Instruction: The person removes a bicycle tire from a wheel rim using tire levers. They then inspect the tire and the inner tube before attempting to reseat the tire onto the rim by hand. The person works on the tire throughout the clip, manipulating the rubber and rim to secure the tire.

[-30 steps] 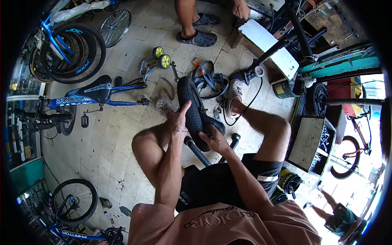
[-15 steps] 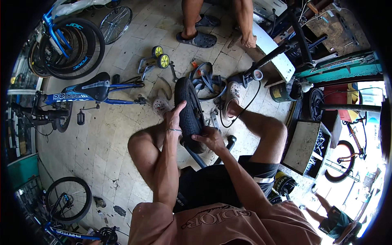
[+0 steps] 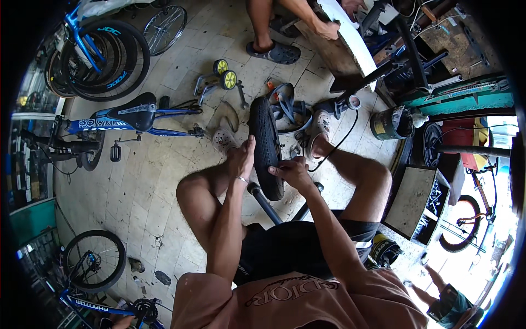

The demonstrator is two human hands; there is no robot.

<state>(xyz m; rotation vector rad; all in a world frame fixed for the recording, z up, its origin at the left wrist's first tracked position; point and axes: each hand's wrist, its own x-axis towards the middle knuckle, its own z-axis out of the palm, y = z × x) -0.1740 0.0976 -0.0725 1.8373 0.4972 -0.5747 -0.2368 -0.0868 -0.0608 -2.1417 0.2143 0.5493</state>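
Note:
A small bicycle wheel with a black knobbly tyre [image 3: 264, 148] stands upright between my knees, its tread facing up. My right hand [image 3: 293, 174] is closed on its right side near the lower end, thumb pressed on the tread. Flat along the tyre's left edge lies my left hand [image 3: 241, 160], fingers stretched out; whether it bears on the rubber is hard to tell. Just beyond the wheel, a coiled dark inner tube or strap [image 3: 293, 112] rests on the floor. A floor pump [image 3: 355, 102] with a gauge and black hose stands to the right.
Training wheels [image 3: 227, 79] and a wrench [image 3: 241, 94] lie ahead on the tiles. A blue child's bicycle [image 3: 123, 120] lies to the left. At the far side, another person's hand [image 3: 329, 30] grips a white-topped board [image 3: 350, 41]. A bucket [image 3: 392, 122] and a parts box [image 3: 419, 203] stand right.
My left thumb has come off the tread, and that hand now lies along the tyre's side. The other person's board has tilted up. The whole view has shifted slightly.

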